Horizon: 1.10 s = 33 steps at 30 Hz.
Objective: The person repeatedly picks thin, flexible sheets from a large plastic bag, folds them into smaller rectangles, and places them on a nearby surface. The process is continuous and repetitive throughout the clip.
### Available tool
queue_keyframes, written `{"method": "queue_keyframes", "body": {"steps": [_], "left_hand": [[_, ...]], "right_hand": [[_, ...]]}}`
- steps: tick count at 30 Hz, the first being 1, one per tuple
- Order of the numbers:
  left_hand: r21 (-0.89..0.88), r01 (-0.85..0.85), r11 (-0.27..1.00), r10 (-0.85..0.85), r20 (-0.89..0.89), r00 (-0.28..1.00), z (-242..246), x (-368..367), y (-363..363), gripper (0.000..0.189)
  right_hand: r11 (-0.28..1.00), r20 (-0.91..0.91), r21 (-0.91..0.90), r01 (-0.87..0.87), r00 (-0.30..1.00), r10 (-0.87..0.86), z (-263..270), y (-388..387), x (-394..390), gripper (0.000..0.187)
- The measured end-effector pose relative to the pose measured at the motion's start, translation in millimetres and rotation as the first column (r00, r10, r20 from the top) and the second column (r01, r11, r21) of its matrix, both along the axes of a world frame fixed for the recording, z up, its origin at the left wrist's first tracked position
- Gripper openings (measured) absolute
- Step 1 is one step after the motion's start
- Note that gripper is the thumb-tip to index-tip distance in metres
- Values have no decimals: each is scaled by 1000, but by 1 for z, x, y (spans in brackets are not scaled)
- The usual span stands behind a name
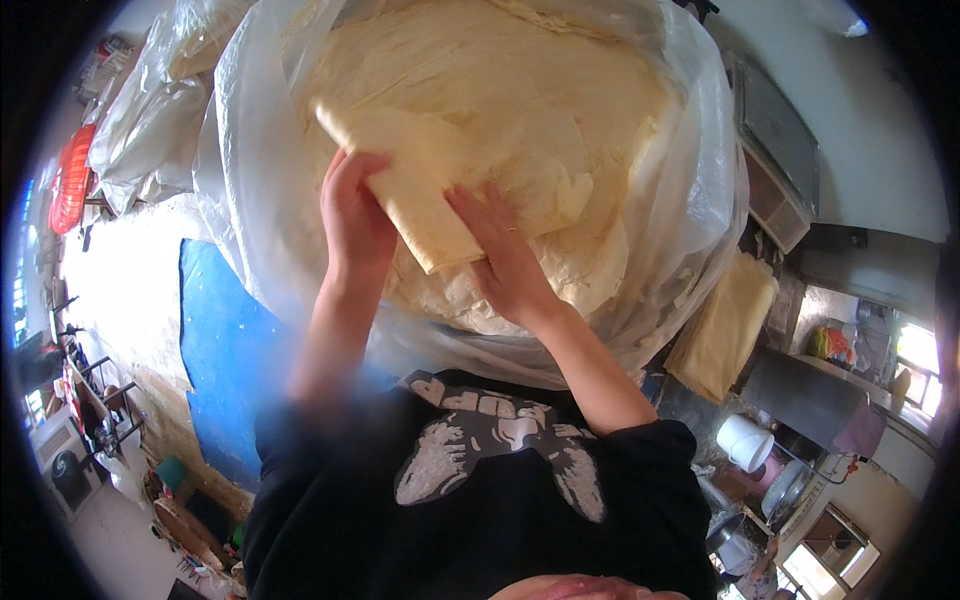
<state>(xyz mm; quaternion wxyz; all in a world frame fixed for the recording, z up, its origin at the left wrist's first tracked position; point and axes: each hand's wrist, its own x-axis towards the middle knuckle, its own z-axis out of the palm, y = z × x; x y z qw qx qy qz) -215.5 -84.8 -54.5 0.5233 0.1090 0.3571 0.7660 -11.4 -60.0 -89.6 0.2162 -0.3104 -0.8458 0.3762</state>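
A large mound of thin pale-yellow sheets [480,82], resembling tofu skin, lies before me in a clear plastic bag [247,172] with its mouth spread wide. On top is a folded sheet [427,217] with a long straight edge slanting down to the right. My left hand [356,206] grips that folded edge, thumb on top and fingers underneath. My right hand [506,259] lies over the sheet's near right part, fingers slightly apart on its surface. Its thumb is near the lower corner and partly hidden.
Beside the bag, at right, lies another folded yellow bundle [724,326]. A white bucket [745,442] stands farther right. Blue sheeting [217,352] covers floor at left, below a red-orange round object [73,180] and more plastic bags [150,142]. Part of another person [761,574] shows at lower right.
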Motion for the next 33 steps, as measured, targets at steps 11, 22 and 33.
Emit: {"method": "queue_keyframes", "body": {"steps": [11, 22, 33], "left_hand": [[79, -143, 987, 58, -987, -148, -50, 53, 114, 55], [-80, 523, 849, -423, 491, 762, -32, 96, 35, 37], [-480, 418, 771, -335, 252, 908, -1, 61, 25, 36]], "right_hand": [[147, -351, -884, -443, 423, -835, -8, 51, 54, 53], [244, 90, -910, 335, 735, -672, 29, 25, 53, 50], [498, -372, -860, 111, 531, -761, 14, -11, 48, 47]]}}
